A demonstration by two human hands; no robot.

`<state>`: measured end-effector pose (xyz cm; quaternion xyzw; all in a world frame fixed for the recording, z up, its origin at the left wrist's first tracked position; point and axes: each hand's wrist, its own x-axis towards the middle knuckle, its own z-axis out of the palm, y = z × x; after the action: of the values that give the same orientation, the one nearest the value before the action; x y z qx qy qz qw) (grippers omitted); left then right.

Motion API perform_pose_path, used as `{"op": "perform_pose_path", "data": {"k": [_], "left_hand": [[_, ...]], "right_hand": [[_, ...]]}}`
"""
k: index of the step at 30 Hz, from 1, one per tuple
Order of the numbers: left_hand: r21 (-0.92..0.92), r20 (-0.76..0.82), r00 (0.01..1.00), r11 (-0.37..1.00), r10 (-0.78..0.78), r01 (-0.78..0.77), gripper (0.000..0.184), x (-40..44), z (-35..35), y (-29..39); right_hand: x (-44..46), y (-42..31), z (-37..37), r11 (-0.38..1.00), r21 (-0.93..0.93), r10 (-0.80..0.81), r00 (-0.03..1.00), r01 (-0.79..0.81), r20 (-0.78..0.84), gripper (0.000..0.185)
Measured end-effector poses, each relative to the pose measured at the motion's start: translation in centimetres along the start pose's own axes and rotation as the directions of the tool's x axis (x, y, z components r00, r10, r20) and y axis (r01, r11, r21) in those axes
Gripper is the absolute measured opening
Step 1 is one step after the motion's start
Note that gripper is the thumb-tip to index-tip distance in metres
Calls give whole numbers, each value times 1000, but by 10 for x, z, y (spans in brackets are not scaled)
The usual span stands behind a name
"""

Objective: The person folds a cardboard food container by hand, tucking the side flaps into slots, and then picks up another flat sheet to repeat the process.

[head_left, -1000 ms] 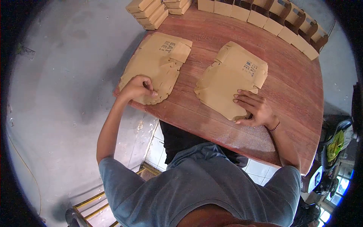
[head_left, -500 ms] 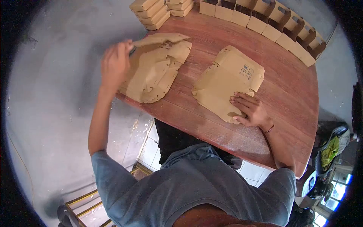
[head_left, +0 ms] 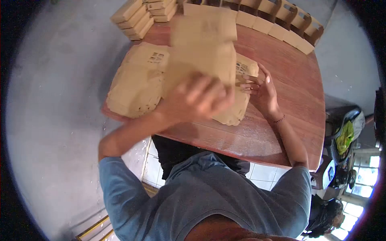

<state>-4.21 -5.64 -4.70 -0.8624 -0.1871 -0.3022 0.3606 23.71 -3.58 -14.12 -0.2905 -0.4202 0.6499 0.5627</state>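
A flat die-cut cardboard box blank (head_left: 201,52) hangs raised over the table, smeared by motion. My left hand (head_left: 201,96) is closed on its near edge, the fingers curled and blurred. On the right lies another cardboard blank or stack of blanks (head_left: 239,102), partly covered by the raised one, with dark print showing. Beside it my right hand (head_left: 263,88) is open, fingers spread toward the blanks' right edge; I cannot tell whether they touch. A flat stack of printed cardboard blanks (head_left: 138,80) rests on the left of the table.
Folded cardboard boxes (head_left: 136,22) are piled at the back left of the reddish wooden table (head_left: 293,108). A row of upright cardboard carriers with handles (head_left: 277,28) lines the far edge. A grey wall (head_left: 56,100) stands close on the left.
My left hand has moved right from the left stack, carrying a cardboard blank over the right-hand one. My right hand has lifted off the right blank and shifted toward its far right edge.
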Motion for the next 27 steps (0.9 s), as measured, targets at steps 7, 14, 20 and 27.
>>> {"op": "perform_pose_path", "data": {"k": [7, 14, 20, 27], "left_hand": [[-401, 5, 1000, 916, 7, -5, 20, -16, 50, 71], [-308, 225, 881, 827, -417, 470, 18, -23, 27, 2], [-561, -508, 393, 640, -767, 525, 25, 42, -13, -90], [-883, -200, 101, 224, -975, 413, 21, 39, 20, -122]], "right_hand": [[7, 3, -16, 955, -227, 163, 976, -193, -144, 63], [8, -35, 5, 947, -320, -11, 1000, 9, -3, 45], [32, -94, 46, -99, -865, -536, 706, 491, 463, 62], [24, -129, 111, -244, -767, -508, 595, 594, 622, 57]]}}
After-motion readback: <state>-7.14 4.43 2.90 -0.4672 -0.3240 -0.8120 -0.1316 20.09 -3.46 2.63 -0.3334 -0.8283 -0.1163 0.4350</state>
